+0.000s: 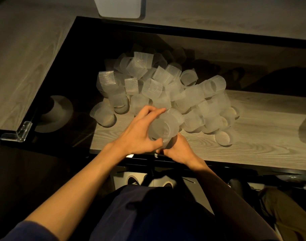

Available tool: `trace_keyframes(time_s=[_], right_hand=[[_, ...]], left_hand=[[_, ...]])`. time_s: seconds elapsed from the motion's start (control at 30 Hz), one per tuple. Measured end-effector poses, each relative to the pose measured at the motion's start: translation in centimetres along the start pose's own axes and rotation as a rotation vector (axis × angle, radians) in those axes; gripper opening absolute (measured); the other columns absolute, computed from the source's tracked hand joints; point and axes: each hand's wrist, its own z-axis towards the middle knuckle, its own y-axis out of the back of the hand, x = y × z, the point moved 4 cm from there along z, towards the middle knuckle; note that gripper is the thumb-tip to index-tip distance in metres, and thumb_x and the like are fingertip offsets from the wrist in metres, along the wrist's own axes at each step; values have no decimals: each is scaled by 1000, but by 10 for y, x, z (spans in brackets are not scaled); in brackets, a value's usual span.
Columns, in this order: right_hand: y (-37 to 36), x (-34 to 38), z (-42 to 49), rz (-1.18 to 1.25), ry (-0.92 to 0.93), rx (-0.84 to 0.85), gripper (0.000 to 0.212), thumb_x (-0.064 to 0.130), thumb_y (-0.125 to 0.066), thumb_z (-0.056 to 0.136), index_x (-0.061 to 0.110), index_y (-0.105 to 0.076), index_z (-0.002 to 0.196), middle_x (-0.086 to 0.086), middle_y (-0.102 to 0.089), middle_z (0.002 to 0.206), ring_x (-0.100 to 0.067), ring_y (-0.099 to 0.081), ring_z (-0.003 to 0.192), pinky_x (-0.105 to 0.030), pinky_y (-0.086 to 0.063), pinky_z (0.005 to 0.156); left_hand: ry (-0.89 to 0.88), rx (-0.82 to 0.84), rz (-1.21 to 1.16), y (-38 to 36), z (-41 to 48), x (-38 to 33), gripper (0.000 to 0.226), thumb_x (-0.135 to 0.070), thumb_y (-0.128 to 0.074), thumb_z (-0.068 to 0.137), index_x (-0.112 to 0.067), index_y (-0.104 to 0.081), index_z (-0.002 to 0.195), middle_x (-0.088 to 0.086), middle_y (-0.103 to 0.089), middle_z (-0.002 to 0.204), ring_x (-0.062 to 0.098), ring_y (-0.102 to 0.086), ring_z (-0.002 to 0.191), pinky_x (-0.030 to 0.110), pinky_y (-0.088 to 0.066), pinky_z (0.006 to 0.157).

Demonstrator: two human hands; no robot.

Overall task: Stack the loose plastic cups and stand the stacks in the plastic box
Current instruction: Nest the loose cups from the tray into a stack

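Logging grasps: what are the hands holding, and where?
A cup stack: left hand wraps its side, right hand grips its near end.

- I am looking down on the table (201, 32), and the pile of cups (159, 87) is sitting on its middle, spreading left to right.
- The plastic box (119, 6) is standing beyond the table's far edge, left of centre, well apart from the pile.
- The held cup (163, 126) is lying at the pile's near side. The left hand (140, 134) is gripping it from the left, and the right hand (176, 150) is holding its near end.
- A single cup (224, 139) is sitting just beside the pile's near right edge.
- A corner guard (18, 134) is sitting on the table's near left corner.
- Two shoes (133, 180) are showing below the near edge.
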Motion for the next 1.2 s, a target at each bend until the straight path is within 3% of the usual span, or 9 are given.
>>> trace_keyframes(time_s=[0.2, 0.37, 0.6, 0.7, 0.8, 0.9, 0.97, 1.07, 1.2], right_hand=[[0, -3, -1, 15, -7, 4, 66, 51, -82, 62, 28, -64, 121, 12, -67, 112, 1, -64, 103, -21, -54, 85], [3, 4, -4, 11, 7, -11, 71, 54, -80, 63, 27, -61, 126, 13, -65, 115, 5, -61, 104, -5, -43, 79], [3, 2, -3, -10, 18, -17, 84, 48, -92, 65, 31, -52, 137, 16, -61, 128, -1, -58, 120, -30, -53, 98], [4, 2, -2, -39, 7, -20, 86, 45, -94, 65, 27, -51, 138, 14, -60, 131, -3, -56, 121, -24, -48, 99], [5, 2, -4, -49, -13, -25, 87, 42, -95, 65, 25, -51, 138, 12, -58, 132, -3, -53, 120, -20, -44, 97], [5, 1, -5, -47, -20, -22, 88, 44, -95, 65, 25, -51, 138, 12, -58, 132, -1, -52, 119, -12, -39, 93], [5, 2, -5, -53, -21, -21, 87, 47, -94, 64, 26, -51, 137, 13, -58, 130, 0, -52, 117, -7, -36, 89], [6, 4, -5, -52, -24, -16, 87, 48, -94, 64, 27, -51, 137, 13, -58, 131, -1, -53, 118, -11, -40, 92], [6, 5, -6, -40, -29, -10, 87, 46, -93, 65, 26, -51, 138, 13, -58, 132, -1, -53, 119, -9, -38, 90]], left_hand=[[-33, 19, 39, -3, -3, 3, 89, -31, -76, 74, -2, -43, 151, 9, -49, 134, 17, -51, 126, 23, -43, 108], [-46, -19, 44, -10, -9, 11, 91, -25, -81, 77, 3, -38, 152, 15, -46, 145, 16, -44, 136, 15, -33, 113], [84, 77, 62, -9, -21, 34, 87, -61, -66, 85, -15, -42, 155, 0, -34, 162, 12, -31, 150, 33, -32, 120], [156, -185, 143, 20, -26, 47, 69, -50, -62, 88, -11, -52, 145, 8, -48, 149, 16, -44, 138, 37, -40, 113], [442, -411, 392, 56, -40, 83, 68, -39, -68, 85, -10, -50, 144, 18, -43, 146, 35, -41, 136, 49, -40, 110], [914, -316, 426, 74, -54, 126, 75, -45, -71, 89, -20, -38, 153, 20, -26, 157, 44, -31, 141, 55, -35, 113], [1100, -232, 375, 75, -61, 148, 66, -52, -66, 92, -26, -45, 149, 22, -33, 154, 45, -40, 135, 55, -40, 110], [1121, -278, 286, 71, -63, 161, 40, -47, -65, 94, -22, -64, 125, 18, -59, 131, 38, -58, 117, 49, -53, 96], [1122, -415, 138, 60, -64, 151, 17, -35, -68, 94, -19, -70, 98, 9, -67, 113, 29, -63, 107, 40, -53, 87]])
